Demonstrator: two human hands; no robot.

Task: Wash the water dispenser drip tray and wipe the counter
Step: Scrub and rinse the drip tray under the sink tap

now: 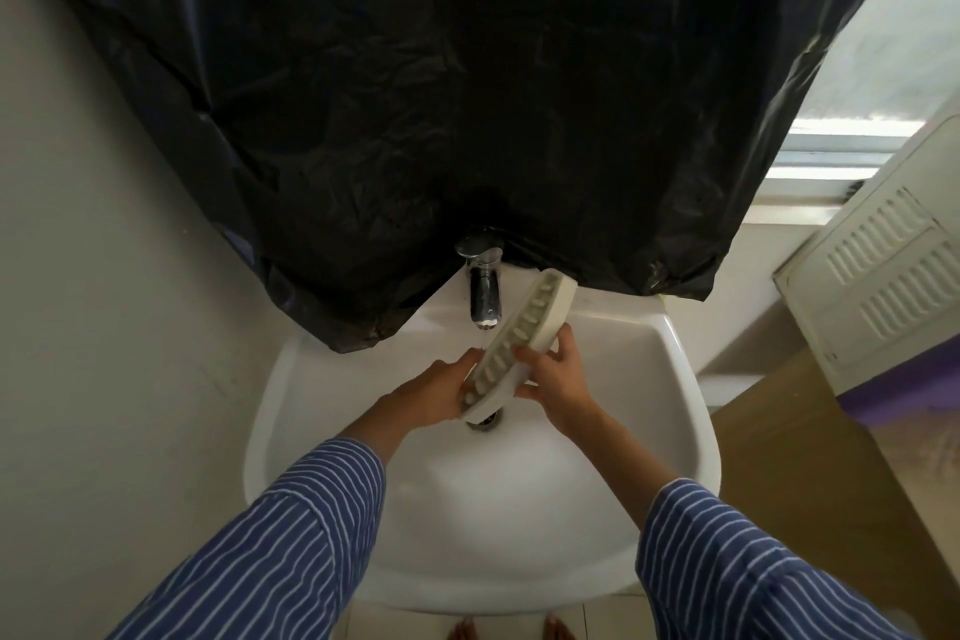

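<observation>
- Tray (524,335) – long, pale, slotted plastic piece w/ a row of ribs along one face, held tilted over the sink (670,379), low end near the drain (485,418), high end up by the black sheet (415,94).
- Looks light & stiff; prob. hollow, so it shouldn't flex much, but thin ribs could snap if squeezed hard.
- Wet plastic = slippery, I'd guess. Smooth outer shell gives little purchase; ribbed face gives more.
- Best hold, imo: the long edges, fingers hooked over the rim, one hand per end – not the ribs alone.
- Left hand (441,392) – wrapped round the low end, fingers curled on the ribbed side.
- Right hand (558,374) – grips the mid section from the other side, fingers over the edge, thumb side partly hidden.
- Tap (484,286) just behind tray; thin stream of water (482,340) falls past the low half, close to the left fingers. Can't tell if it hits the ribs or just misses.
- Striped blue sleeves (291,530) sit pushed back off the wrists, clear of the water.
- Black sheet hangs over the wall above the tap, its hem touching the sink's back edge.
- White louvred panel (883,265) leans at the right, window (852,140) behind it, brown board (810,437) below.
- Bare toes (462,631) show under the sink rim.
</observation>
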